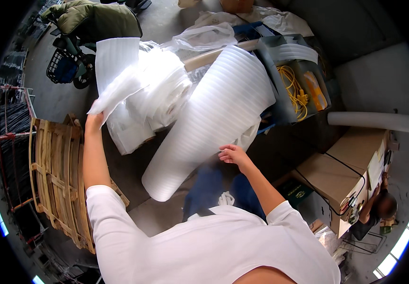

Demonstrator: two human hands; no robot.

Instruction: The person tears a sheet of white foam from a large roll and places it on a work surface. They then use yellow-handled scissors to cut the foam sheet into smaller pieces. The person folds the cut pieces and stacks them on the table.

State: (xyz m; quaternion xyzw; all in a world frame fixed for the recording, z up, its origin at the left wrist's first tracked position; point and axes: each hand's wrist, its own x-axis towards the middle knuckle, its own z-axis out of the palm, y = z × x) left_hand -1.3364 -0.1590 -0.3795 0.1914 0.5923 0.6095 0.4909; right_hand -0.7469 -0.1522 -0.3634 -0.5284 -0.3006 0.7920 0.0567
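A big roll of white ribbed foam wrap (214, 118) leans across the middle, its open end low and toward me. My right hand (233, 154) rests its fingers on the roll's lower right side. My left hand (94, 122) is raised at the left and grips a loose sheet of the same white foam (117, 78), which hangs up and to the right of it. Behind that sheet lies a crumpled heap of white foam sheets (159, 97).
A wooden pallet (55, 175) stands on edge at my left. A grey crate (292, 80) holds a yellow cable. Cardboard boxes (341, 175) sit at the right, with another person (379, 208) beside them. A cart with a green bundle (86, 28) stands at the back.
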